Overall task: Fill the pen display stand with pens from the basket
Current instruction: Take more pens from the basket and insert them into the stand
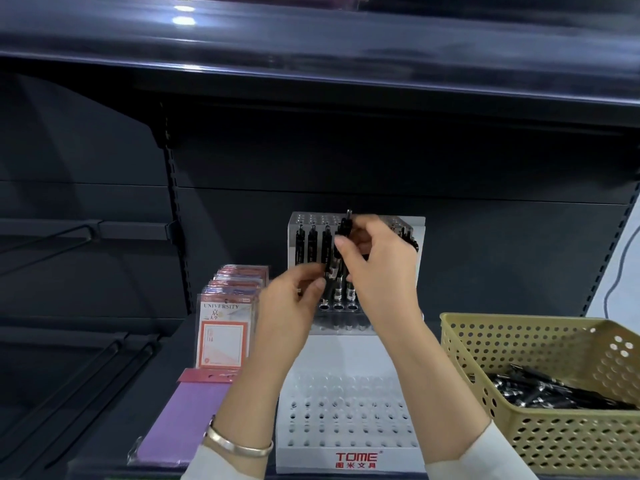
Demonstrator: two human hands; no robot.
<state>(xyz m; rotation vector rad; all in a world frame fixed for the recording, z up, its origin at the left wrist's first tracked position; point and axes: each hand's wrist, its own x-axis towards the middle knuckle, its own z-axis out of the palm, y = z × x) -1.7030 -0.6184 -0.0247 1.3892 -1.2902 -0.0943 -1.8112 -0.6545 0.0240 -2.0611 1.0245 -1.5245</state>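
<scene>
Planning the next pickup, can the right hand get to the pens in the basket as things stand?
Probably yes. The basket sits open-topped to the right of the stand, nothing over its pens. But the right hand pinches a pen at the stand, so it isn't free.

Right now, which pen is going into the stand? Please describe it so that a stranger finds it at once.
Find the white TOME display stand on the dark shelf, then its raised back tier with a row of upright black pens. The pen is just right of them, pinched by the right hand and the left hand; only its top rises above the row.
</scene>
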